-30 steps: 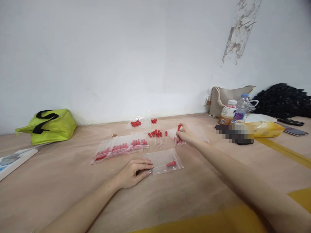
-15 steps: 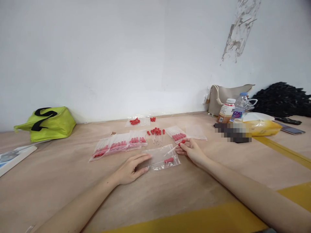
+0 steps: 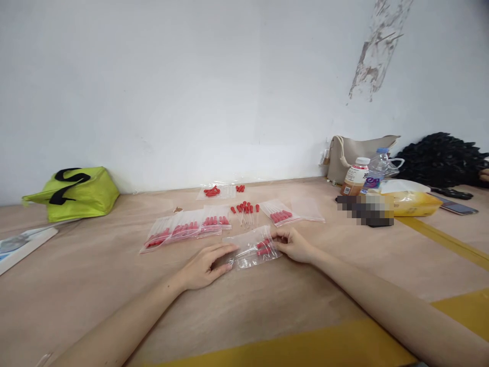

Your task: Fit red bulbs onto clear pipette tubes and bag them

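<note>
A clear zip bag (image 3: 248, 262) lies between my hands with two red-bulbed droppers in it, their thin stems pointing left. My left hand (image 3: 208, 266) rests on the table, fingers and thumb on the bag's left end. At the bag's right mouth, my right hand (image 3: 292, 244) has its fingers closed at the bulb of the upper dropper (image 3: 263, 243); the fingertips are partly hidden by the plastic. Beside it lies the lower dropper (image 3: 263, 252). Just beyond is a loose pile of red-bulbed droppers (image 3: 247, 208).
Filled zip bags (image 3: 185, 228) overlap to the left; another filled bag (image 3: 280, 215) and a flat bag (image 3: 307, 210) lie right. Loose red bulbs (image 3: 212, 191) are by the wall. A green bag (image 3: 82, 196), bottles (image 3: 355, 176) and a tissue pack (image 3: 414, 201) stand farther out.
My right hand has moved slightly left and down, bringing a second dropper into the zip bag beside the first. My left hand stays in place.
</note>
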Tool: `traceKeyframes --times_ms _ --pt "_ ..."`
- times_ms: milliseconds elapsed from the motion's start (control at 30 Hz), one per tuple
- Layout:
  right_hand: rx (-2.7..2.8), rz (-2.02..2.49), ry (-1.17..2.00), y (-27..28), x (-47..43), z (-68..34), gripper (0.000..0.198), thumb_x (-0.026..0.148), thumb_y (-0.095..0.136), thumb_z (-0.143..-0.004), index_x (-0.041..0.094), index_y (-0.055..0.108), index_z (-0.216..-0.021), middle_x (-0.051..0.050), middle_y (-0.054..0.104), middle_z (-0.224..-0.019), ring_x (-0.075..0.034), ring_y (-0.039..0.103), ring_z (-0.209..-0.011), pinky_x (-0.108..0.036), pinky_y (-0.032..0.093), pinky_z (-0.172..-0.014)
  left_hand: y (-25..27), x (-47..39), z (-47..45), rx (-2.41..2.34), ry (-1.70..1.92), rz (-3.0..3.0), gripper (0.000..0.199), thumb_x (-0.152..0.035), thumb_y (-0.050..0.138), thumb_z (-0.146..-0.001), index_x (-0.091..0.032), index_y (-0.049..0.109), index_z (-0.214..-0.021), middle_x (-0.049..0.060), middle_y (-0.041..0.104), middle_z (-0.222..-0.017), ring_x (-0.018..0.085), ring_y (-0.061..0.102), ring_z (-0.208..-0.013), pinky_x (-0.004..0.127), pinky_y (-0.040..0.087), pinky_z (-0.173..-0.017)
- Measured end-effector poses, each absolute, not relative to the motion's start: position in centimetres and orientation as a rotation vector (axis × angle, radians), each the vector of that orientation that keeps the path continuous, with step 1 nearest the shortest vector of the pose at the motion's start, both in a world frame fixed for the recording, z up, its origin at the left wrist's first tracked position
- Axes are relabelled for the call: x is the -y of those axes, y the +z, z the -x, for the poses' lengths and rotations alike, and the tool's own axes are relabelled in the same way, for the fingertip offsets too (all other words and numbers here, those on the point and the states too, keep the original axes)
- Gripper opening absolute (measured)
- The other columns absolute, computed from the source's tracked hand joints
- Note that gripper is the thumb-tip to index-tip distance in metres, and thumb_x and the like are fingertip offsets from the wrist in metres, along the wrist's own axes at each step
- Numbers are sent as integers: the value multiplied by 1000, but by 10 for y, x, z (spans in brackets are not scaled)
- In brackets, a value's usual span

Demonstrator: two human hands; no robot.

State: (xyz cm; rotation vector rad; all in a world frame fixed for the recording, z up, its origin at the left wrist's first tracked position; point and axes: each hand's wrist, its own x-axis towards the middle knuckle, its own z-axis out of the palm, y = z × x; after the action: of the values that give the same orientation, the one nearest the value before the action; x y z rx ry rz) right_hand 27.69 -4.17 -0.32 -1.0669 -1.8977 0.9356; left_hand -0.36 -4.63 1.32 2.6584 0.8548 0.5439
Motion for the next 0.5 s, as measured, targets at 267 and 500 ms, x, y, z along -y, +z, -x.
traceKeyframes --times_ms 267,500 --pt "2023 1050 1115 -1 39 -284 27 38 51 -75 16 66 -77 -1 63 -70 -12 53 -62 -23 41 -59 12 45 4 -818 499 -2670 34 -29 43 -87 -28 48 -120 3 48 -125 18 47 -111 36 38 -94" --pt "1780 1442 754 11 14 -286 12 23 53 -69 14 61 -74 -2 61 -68 -12 55 -63 -22 41 -58 15 46 4 -814 449 -2670 33 -28 42 -87 -29 50 -119 2 46 -127 18 45 -114 35 37 -96"
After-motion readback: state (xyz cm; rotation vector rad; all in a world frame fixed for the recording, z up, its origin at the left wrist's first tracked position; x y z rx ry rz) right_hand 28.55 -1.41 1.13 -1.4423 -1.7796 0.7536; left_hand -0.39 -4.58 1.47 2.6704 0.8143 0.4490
